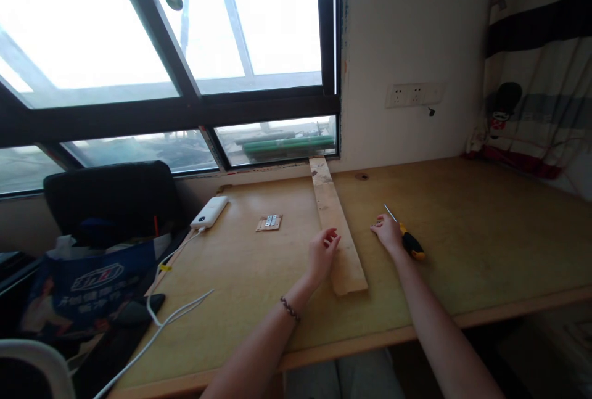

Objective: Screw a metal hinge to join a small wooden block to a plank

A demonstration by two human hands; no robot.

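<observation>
A long, pale wooden board lies on the table, running from the window side towards me. My left hand is over its near half, with the fingers curled in and the tips close together. Whatever they may hold is too small to make out. To the right of the board, my right hand rests low at the tabletop, its fingertips drawn together around some tiny dark bits. A screwdriver with a black and yellow handle lies beside that hand, its shaft partly behind the hand.
Metal hinges sit on a small wooden piece left of the board. A white power bank with a white cable lies at the table's left edge. A blue bag and dark chair stand beyond it.
</observation>
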